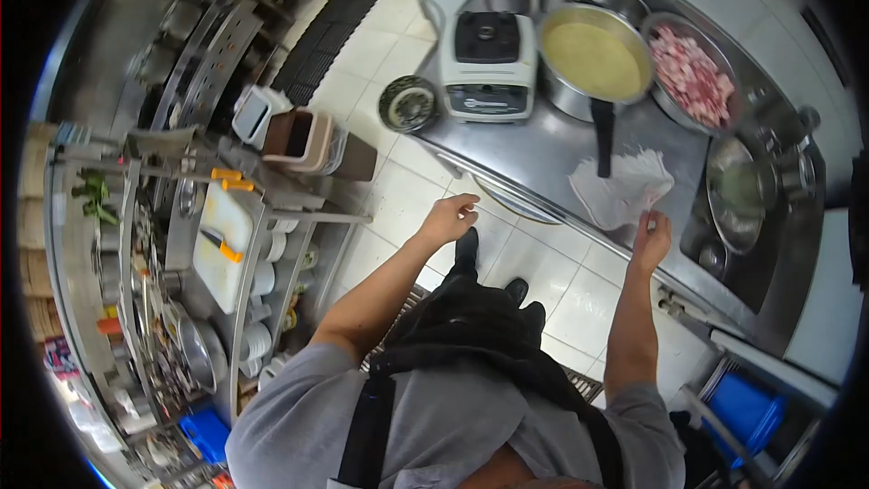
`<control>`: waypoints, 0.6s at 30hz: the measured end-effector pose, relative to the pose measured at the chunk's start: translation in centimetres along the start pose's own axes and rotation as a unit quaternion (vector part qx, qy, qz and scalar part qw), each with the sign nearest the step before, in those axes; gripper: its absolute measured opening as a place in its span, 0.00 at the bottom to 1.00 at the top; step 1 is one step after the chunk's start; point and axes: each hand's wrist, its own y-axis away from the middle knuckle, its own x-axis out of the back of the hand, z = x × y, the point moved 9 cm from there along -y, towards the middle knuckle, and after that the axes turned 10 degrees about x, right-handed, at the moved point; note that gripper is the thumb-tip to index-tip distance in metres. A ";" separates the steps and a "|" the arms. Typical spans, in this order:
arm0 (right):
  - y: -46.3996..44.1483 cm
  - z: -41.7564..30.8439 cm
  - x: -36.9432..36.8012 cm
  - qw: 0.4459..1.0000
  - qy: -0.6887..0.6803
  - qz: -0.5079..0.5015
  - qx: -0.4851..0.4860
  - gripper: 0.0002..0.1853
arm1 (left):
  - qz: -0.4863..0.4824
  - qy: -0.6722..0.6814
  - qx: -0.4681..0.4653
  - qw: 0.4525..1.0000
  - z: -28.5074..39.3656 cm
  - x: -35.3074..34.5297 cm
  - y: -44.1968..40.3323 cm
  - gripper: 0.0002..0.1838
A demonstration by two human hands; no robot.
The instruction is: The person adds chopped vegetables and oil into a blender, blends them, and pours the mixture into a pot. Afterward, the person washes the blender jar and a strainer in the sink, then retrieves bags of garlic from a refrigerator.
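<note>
A thin white cloth (pixel 620 186) lies spread and wrinkled on the steel counter. At its near right corner my right hand (pixel 654 240) is closed, with the fingertips pinching the edge of the fabric. My left hand (pixel 453 219) hovers over the floor in front of the counter, loosely curled with fingers a little apart and nothing in it. Just beyond the cloth stands a steel saucepan (pixel 596 59) of yellowish liquid, its black handle pointing towards the cloth. A white and black blender base (pixel 487 68) is left of the pan.
A bowl of diced raw meat (pixel 692 77) sits right of the pan. The sink (pixel 778 244) holds bowls and pots. A dark round bowl (pixel 407 104) rests at the counter's left end. On the left are a cutting board (pixel 226 240) with orange-handled knives and a bin (pixel 299 136).
</note>
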 end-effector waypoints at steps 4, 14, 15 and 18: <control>1.0 -4.5 -5.0 0.991 -0.069 -0.107 0.039 0.07 | -0.026 0.001 -0.017 1.000 -0.3 1.2 -1.3 0.19; -6.2 -22.6 -12.4 0.975 -0.219 0.008 -0.027 0.08 | -0.022 0.080 -0.079 0.993 1.8 6.5 -8.4 0.16; -7.9 -23.0 -13.1 0.972 -0.227 0.002 -0.063 0.08 | -0.016 0.097 -0.098 0.990 2.5 7.3 -9.1 0.16; -12.5 -25.2 -14.2 0.976 -0.214 0.014 -0.033 0.06 | -0.022 0.104 -0.116 0.988 3.1 8.7 -10.2 0.17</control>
